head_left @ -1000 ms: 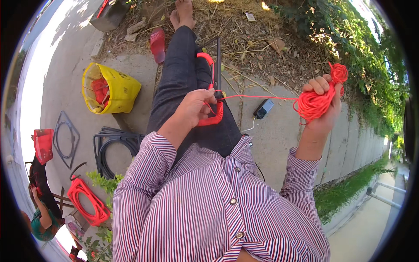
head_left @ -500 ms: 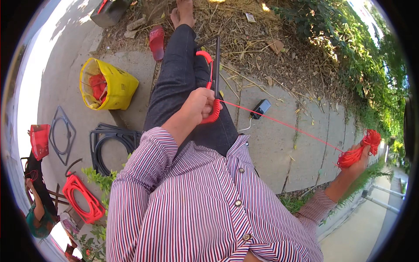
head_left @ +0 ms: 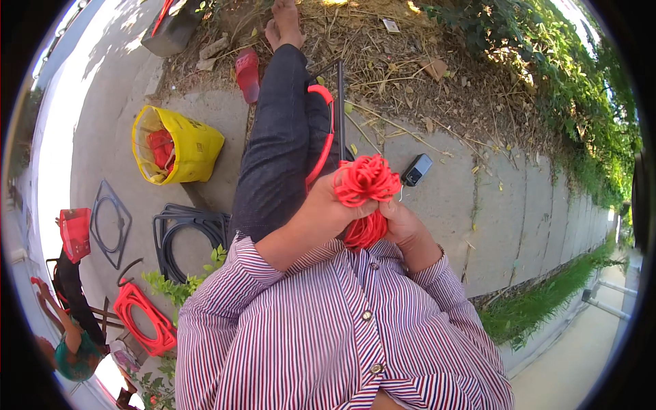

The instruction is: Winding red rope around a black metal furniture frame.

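Observation:
A black metal frame (head_left: 340,102), partly wrapped in red cord (head_left: 326,147), stands over my legs. My left hand (head_left: 324,208) is closed at its near end, where the cord bundle covers most of the grip. In front of it is a thick looped bundle of red cord (head_left: 367,179), with more strands hanging below. My right hand (head_left: 405,224) is closed round this bundle from the right. The two hands meet at the bundle, close to my striped shirt.
To the left stand a yellow bag (head_left: 198,147) with red things inside, dark square frames (head_left: 164,236) and a red-wrapped frame (head_left: 140,318). Another person (head_left: 75,352) is at the far left. A small dark device (head_left: 417,169) lies right of my legs, near a red sandal (head_left: 247,75) further off.
My right hand has come in from the far right with the cord bundle, up to my left hand. The stretched strand between them no longer shows. My left hand stays at the frame.

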### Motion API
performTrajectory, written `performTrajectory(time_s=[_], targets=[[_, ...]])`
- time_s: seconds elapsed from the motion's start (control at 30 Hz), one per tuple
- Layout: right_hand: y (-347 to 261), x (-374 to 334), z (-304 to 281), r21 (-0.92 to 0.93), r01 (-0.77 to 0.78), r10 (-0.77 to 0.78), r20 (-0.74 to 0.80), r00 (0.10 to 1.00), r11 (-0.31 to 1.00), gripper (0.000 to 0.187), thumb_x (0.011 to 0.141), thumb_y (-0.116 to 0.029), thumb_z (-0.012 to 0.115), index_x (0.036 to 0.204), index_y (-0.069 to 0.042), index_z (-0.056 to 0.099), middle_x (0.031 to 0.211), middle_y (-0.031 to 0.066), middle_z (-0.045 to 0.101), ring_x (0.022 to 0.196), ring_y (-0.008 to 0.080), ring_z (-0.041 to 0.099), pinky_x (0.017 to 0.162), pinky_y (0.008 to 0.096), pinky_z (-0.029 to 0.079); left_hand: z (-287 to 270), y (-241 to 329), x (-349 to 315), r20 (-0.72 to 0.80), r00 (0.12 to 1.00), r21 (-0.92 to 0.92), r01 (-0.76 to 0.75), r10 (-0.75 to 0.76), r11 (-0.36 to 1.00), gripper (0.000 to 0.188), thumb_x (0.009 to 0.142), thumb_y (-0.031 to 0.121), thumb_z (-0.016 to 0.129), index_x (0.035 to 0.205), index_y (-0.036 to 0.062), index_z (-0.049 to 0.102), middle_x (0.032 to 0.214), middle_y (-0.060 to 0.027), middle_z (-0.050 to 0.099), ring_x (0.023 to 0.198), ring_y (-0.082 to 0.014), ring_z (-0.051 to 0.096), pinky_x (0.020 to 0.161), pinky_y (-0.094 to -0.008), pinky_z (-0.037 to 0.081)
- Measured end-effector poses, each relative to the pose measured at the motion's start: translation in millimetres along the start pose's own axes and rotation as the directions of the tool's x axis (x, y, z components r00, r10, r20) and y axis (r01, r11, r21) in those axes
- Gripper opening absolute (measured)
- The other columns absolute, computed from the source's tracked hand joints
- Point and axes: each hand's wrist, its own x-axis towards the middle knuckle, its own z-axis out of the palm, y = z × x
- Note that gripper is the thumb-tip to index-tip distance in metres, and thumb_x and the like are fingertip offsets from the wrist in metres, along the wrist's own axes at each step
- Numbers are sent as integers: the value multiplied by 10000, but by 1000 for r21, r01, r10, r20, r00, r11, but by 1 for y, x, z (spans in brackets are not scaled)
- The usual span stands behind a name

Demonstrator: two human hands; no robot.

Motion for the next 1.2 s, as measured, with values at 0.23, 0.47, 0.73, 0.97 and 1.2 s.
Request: performTrajectory(time_s=[0.23, 0.47, 0.73, 0.97, 1.2], targets=[[-70, 78, -35, -218, 129, -40, 374, 927, 967, 358, 880, -272, 659, 1133, -22, 611, 747, -8, 606, 600, 30, 462, 491, 172, 303, -89, 20, 35, 99, 851, 808, -371, 515, 458, 364, 725, -42, 659, 1069, 76, 643, 1018, -47, 572, 961, -179, 590, 810, -315, 487], [-34, 106, -23, -887, 366, -7, 380, 925, 281, 402, 772, -216, 727, 1096, -2, 622, 977, 110, 600, 891, 209, 582, 788, 308, 472, -65, -20, 57, 47, 999, 996, -45, 25, -78, 225, 709, 55, 643, 928, 67, 594, 911, -93, 561, 921, -302, 585, 751, -407, 480], [-62, 71, -48, -458, 518, -474, 217, 853, 722, 325, 685, -73, 604, 1002, -2, 610, 1120, 134, 599, 1021, 212, 575, 938, 324, 435, -84, -41, 69, -195, 944, 804, -1, 266, 595, 413, 721, 73, 652, 1107, 9, 524, 987, -150, 579, 965, -279, 600, 841, -380, 486], [-140, -24, -94, 75, 647, -642, 254, 723, 759, 272, 827, -203, 576, 1027, -25, 530, 875, 106, 554, 876, 242, 552, 928, 473, 456, -72, -64, 77, -275, 881, 30, 409, -386, 912, 471, 691, -24, 501, 1161, -14, 468, 874, -36, 500, 803, -135, 494, 795, -246, 419], [-98, 22, -84, -176, 579, -590, -11, 807, 796, 208, 928, -48, 526, 1133, -51, 496, 900, 51, 547, 741, 161, 565, 690, 354, 515, -66, -56, 68, -257, 888, -74, 376, -382, 924, 475, 699, -9, 486, 1172, 6, 450, 834, -3, 442, 758, -106, 444, 785, -219, 388]])
